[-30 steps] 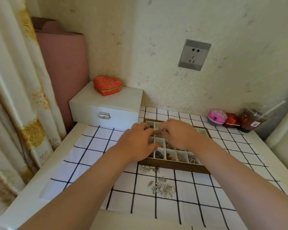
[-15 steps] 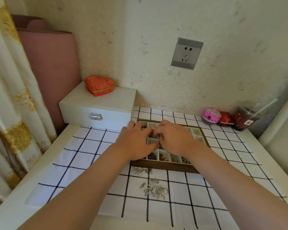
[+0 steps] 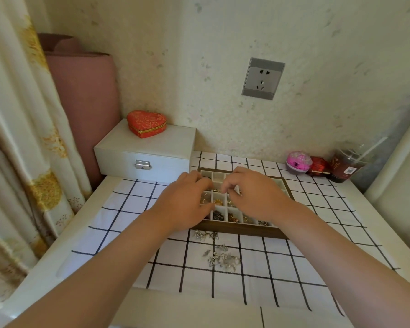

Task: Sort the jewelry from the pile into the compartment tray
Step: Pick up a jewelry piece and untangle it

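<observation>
Both your hands are over the brown wooden compartment tray with white dividers (image 3: 242, 231), whose long axis runs left to right beneath them. Your left hand (image 3: 187, 204) curls down over the tray's left cells, and your right hand (image 3: 256, 195) has its fingertips (image 3: 225, 188) drawn together above a middle cell. Whether either hand is pinching a piece or holding nothing, you cannot tell from here: anything there is too small or hidden.

The next pick probably turns on one relation. The loose pile of small silver jewelry (image 3: 223, 258) lies on your side of both hands, past the tray's front wall and between your forearms, on the white black-gridded cloth (image 3: 294, 256) over the tabletop. To reach it you pull a hand back toward yourself, and the left looks slightly nearer.

By count there are two hands, one tray and one pile split into two clusters. The smaller cluster (image 3: 205, 235) sits just beside the tray's front wall, and the larger one sits closer to you. Several cells already hold gold and dark pieces, so the sorting looks well under way
</observation>
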Tool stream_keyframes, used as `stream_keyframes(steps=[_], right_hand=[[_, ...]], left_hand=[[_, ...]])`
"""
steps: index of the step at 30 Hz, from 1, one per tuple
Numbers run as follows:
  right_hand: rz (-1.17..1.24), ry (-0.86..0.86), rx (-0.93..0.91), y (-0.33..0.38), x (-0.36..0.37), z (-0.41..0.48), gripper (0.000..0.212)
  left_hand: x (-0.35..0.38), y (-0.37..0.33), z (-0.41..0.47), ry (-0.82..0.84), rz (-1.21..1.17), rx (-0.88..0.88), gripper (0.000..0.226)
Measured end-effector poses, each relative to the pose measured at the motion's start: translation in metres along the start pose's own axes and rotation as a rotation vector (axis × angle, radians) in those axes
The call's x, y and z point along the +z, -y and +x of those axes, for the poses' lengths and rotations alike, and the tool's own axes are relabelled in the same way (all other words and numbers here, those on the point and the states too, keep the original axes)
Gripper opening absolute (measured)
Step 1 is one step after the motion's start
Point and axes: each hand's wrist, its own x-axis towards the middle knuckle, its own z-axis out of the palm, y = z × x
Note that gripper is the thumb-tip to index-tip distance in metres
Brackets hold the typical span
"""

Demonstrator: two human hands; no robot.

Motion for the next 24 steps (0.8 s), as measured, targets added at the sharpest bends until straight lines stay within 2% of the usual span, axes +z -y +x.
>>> stream_keyframes(steps=[3,6,10,18,22,24], right_hand=[[0.001,0.106,-0.014,0.013,-0.009,-0.02,0.015],[-0.005,0.153,-0.051,0.024,-0.007,-0.035,0.017],[-0.096,0.18,-0.148,0.033,0.004,-0.044,0.022],[-0.24,0.219,-0.221,0.037,0.011,-0.045,0.017],[-0.177,0.218,-0.168,0.033,0.011,-0.042,0.011],[-0.044,0.213,-0.1,0.03,0.007,-0.041,0.007]], left_hand=[[-0.012,-0.002,-0.019,-0.036,-0.056,0.022,0.02],[-0.024,-0.006,-0.037,0.017,-0.071,0.002,0.009],[-0.026,-0.011,-0.053,0.149,-0.045,-0.009,0.012],[-0.024,-0.021,-0.061,0.232,0.074,0.046,0.025],[-0.025,-0.021,-0.06,0.259,0.013,0.014,0.021],[-0.024,-0.021,-0.058,0.242,-0.077,-0.023,0.019]])
